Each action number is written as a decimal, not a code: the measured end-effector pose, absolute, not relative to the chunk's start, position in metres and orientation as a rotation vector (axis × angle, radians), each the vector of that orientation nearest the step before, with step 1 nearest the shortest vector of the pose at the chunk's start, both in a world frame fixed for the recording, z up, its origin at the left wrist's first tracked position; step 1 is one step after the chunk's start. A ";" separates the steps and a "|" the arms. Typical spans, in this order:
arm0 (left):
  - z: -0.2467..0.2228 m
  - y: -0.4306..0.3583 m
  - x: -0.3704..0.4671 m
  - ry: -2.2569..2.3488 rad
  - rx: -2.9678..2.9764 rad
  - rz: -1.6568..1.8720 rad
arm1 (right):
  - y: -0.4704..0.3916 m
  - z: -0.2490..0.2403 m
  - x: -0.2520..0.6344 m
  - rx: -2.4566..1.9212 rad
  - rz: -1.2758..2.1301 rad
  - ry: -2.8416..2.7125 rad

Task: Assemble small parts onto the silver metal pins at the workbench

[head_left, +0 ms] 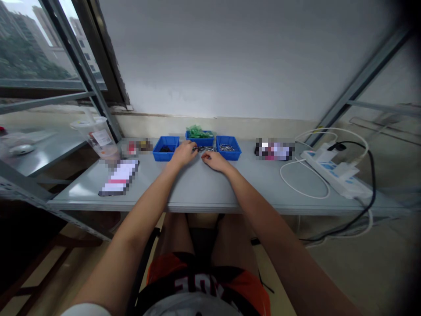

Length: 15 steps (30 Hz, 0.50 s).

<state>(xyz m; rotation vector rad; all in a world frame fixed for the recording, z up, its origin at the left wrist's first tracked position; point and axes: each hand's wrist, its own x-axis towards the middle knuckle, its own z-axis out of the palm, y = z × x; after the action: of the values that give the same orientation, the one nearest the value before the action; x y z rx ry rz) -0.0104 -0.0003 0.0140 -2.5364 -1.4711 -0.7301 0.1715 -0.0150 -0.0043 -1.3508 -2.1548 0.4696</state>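
My left hand [185, 152] rests on the grey table just right of the left blue bin [158, 155], fingers bent together at a small dark piece too small to name. My right hand [214, 161] lies beside it, its fingers curled inward; what they hold, if anything, is hidden. Several thin silver metal pieces [208, 149] lie loose beyond my fingertips. Small dark parts [165, 149] sit in the left bin. Green plastic-looking pieces [196, 131] fill the middle blue bin [200, 141], and more silver metal pieces [226, 148] are in the right blue bin [232, 155].
A phone [120, 176] and a plastic drink cup [101, 139] stand at left. On the right are a pixelated item [274, 150], a white power strip [338, 175] and looping cables [305, 193]. A wall [213, 61] rises behind the table [200, 191].
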 end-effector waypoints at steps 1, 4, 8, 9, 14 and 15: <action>0.007 0.001 -0.007 -1.475 -2.562 -0.665 | -0.015 -0.004 0.172 -1.351 0.470 -2.159; -0.009 0.008 -0.006 -1.557 -2.562 -0.532 | -0.016 -0.003 0.171 -1.372 0.484 -2.168; -0.016 0.016 -0.011 -1.602 -2.584 -0.504 | -0.016 -0.002 0.172 -1.380 0.489 -2.182; -0.016 0.018 -0.011 -1.606 -2.599 -0.496 | -0.016 -0.002 0.172 -1.376 0.490 -2.183; -0.016 0.021 -0.012 -1.596 -2.665 -0.506 | -0.015 -0.003 0.172 -1.382 0.496 -2.167; -0.016 0.022 -0.012 -1.587 -2.652 -0.538 | -0.015 -0.004 0.172 -1.379 0.495 -2.167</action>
<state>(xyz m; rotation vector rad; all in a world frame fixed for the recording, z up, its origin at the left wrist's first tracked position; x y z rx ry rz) -0.0122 0.0224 -0.0163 -2.6520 -1.5866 -0.5380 0.1722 -0.0148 -0.0035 -1.3795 -2.1667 0.4949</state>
